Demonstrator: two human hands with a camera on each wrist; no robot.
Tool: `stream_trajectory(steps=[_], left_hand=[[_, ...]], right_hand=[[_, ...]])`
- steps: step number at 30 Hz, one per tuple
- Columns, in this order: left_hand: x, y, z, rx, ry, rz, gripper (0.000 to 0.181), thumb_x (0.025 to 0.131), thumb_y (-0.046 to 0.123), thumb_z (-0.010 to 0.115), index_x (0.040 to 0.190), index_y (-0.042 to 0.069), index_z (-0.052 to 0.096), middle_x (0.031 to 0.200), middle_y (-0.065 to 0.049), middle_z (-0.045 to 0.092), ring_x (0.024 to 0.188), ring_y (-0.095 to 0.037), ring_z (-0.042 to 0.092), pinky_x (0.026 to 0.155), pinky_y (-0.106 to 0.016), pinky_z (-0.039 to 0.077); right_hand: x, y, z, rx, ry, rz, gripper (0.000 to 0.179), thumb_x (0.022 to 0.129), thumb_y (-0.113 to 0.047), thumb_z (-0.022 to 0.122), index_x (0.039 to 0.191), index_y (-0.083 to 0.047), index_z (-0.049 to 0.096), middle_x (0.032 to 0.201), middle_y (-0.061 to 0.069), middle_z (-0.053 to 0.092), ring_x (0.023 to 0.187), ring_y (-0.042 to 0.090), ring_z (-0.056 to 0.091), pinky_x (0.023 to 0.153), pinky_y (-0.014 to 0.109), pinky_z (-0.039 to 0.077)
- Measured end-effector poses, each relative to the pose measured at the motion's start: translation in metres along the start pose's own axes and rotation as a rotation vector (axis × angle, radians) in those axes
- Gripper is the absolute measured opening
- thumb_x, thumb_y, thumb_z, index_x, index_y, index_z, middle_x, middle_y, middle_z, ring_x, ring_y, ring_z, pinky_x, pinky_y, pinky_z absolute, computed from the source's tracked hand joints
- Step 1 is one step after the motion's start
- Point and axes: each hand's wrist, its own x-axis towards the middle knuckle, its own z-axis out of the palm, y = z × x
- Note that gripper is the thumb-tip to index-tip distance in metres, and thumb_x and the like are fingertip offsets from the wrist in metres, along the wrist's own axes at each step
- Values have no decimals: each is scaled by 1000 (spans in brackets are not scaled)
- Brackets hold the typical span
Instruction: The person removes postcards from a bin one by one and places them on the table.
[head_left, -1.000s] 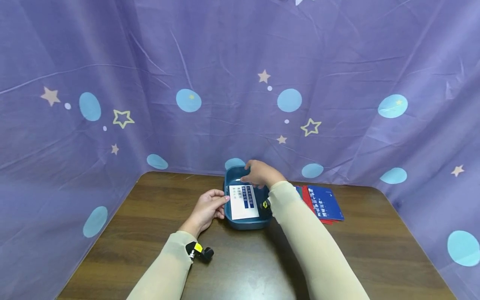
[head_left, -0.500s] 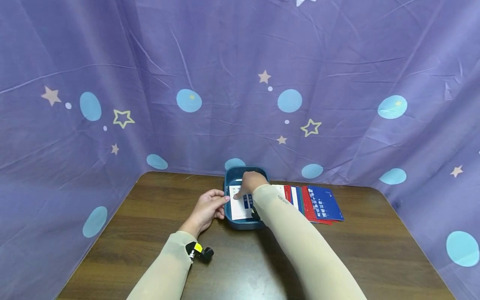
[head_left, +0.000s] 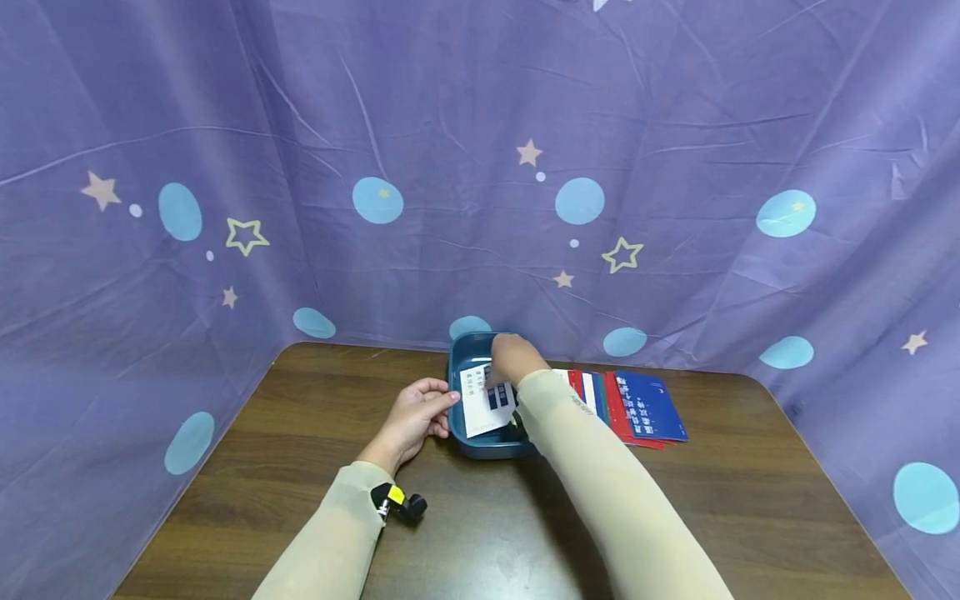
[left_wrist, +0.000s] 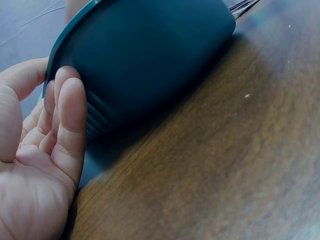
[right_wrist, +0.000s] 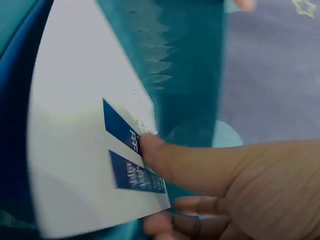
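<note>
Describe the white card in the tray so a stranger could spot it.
On the wooden table stands a teal tray. Inside it, the right hand pinches a white card. Two dark blue bands mark it, and unlike the fanned cards right of the tray, it is held.

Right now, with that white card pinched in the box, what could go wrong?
The white card might slip or bend, since the right hand pinches it near just one edge. It could also catch on the side of the box, as it sits tilted inside the walls. And the right sleeve passes close by the fanned cards, so a sideways sweep might disturb them.
</note>
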Motion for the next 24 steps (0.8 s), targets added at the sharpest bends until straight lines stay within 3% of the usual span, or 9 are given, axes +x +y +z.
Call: stream_trajectory(steps=[3,7,12,17,20,24], left_hand=[[0,0,0,-2,5,3,28,109,7,73,128,-3,55,71,5,66,54,-9,60,49,-22,57],[-2,0,-1,-2,12,6,26,109,6,73,127,-2,55,72,5,66,54,-9,60,48,-22,56],[-3,1,-1,-3,7,3,29,109,6,73,129,-3,54,75,3,68,53,-9,61,48,-22,56],[-3,2,-1,3,14,8,28,108,6,74,127,-2,55,74,3,68,52,-9,60,47,-22,56],[-2,3,0,17,9,7,28,108,8,74,127,-1,55,74,3,68,53,-9,61,48,-22,56],[0,0,0,21,3,-4,26,108,9,75,125,2,56,74,3,69,53,-10,62,49,-23,57]], right_hand=[[24,15,4,40,28,-30,53,86,-20,102,126,1,75,116,16,81,98,26,81,95,43,70],[36,37,3,158,49,-75,38,89,-21,96,115,0,79,104,14,81,88,24,80,84,41,70],[0,51,-20,347,84,-111,24,100,-21,87,109,0,83,97,13,83,83,21,79,79,37,67],[-29,67,-32,529,143,-104,29,110,-16,74,130,5,77,115,21,84,96,24,81,91,42,69],[-40,80,-34,574,188,-94,32,113,-16,71,138,3,75,122,23,83,101,28,83,93,46,70],[-53,98,-36,591,229,-80,29,113,-18,71,134,2,76,117,22,84,94,28,83,82,44,70]])
